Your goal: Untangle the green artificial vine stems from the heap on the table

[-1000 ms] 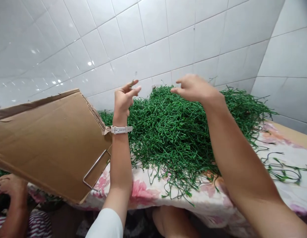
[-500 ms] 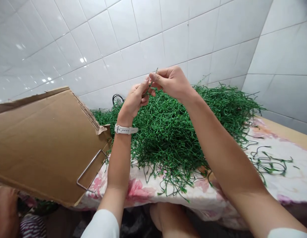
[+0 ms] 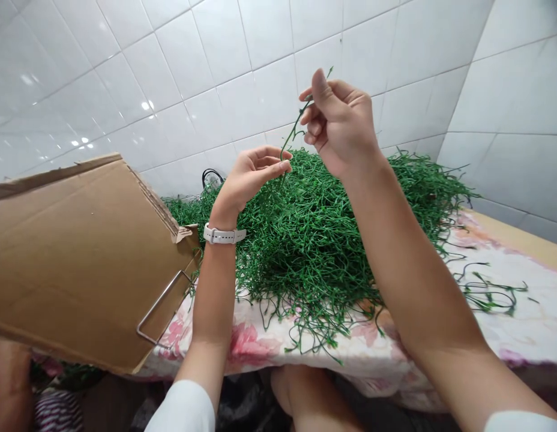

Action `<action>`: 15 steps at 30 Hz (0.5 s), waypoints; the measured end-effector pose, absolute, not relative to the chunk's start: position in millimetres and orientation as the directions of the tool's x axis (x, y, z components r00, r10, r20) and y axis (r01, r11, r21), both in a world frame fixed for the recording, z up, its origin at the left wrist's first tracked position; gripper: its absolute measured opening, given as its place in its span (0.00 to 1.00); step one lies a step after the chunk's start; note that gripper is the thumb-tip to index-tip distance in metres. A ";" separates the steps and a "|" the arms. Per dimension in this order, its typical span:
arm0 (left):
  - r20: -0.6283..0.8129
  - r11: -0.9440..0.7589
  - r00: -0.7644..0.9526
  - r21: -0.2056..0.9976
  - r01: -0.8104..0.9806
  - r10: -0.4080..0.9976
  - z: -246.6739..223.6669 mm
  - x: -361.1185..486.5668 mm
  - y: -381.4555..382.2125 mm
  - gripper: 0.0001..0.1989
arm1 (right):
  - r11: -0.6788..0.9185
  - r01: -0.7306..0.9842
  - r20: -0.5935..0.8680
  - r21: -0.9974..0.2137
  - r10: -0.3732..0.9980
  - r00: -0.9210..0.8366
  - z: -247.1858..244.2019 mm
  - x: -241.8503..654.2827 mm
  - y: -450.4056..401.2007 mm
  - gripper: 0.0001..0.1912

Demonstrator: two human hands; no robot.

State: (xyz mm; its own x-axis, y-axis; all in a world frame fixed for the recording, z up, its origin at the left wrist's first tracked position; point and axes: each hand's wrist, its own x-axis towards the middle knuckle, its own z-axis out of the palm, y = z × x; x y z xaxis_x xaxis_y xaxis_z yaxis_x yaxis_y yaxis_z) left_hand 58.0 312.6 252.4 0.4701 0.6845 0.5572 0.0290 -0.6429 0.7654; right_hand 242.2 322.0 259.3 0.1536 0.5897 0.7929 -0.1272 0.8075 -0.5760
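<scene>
Above a big heap of thin green plastic-looking stems (image 3: 314, 234), my two hands share one green stem (image 3: 291, 133). My left hand (image 3: 260, 174), with a pale watch strap on its wrist, pinches the lower part between thumb and fingers. Higher up and to the right, my right hand (image 3: 339, 117) has the upper part between its thumb and fingers, and the tip sticks out above the thumb. Between the hands the stem runs slanted, with small side shoots on it. The lower end merges with the heap behind it.
A cardboard sheet or box side (image 3: 80, 258) stands at the left, beside a bent metal wire frame (image 3: 159, 306). Loose stems (image 3: 492, 294) lie on the floral cloth (image 3: 255, 348) at right. White tiles (image 3: 269, 36) rise behind. Another person's arm (image 3: 11, 384) shows lower left.
My right hand has moved up and right, away from my left, and more of the stem shows between them. My left hand has dropped slightly and its fingers have straightened.
</scene>
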 end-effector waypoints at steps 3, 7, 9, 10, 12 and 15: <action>0.560 -0.638 0.472 0.770 0.008 0.681 251.1 59.6 314.4 0.02 | 0.807 -0.163 0.801 -0.568 0.587 0.115 260.5 244.0 322.5 0.25; 0.589 -0.585 0.329 0.802 -0.122 0.738 253.1 62.0 316.6 0.04 | 0.746 -0.298 0.757 -0.595 0.645 0.104 261.8 240.4 320.8 0.26; 0.599 -0.559 0.256 0.800 -0.217 0.759 255.2 61.6 317.3 0.06 | 0.741 -0.274 0.748 -0.613 0.656 0.100 261.1 237.0 319.5 0.28; 0.605 -0.553 0.227 0.793 -0.256 0.763 256.2 60.9 317.7 0.06 | 0.749 -0.219 0.756 -0.625 0.651 0.069 260.3 235.2 319.1 0.29; 0.623 -0.563 0.179 0.772 -0.295 0.761 257.7 58.5 318.8 0.06 | 0.775 -0.074 0.778 -0.628 0.626 -0.052 257.7 231.8 318.9 0.29; 0.654 -0.602 0.132 0.745 -0.286 0.745 258.3 54.3 321.2 0.05 | 0.816 0.056 0.782 -0.575 0.569 -0.254 253.0 227.8 321.3 0.27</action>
State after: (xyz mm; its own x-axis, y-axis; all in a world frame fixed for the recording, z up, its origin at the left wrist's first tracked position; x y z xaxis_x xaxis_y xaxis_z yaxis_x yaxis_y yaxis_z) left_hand 54.3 321.2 258.3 0.1324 0.7452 0.6536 -0.2865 -0.6025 0.7450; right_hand 227.8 321.3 253.0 -0.2541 0.5690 0.7821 0.0560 0.8160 -0.5754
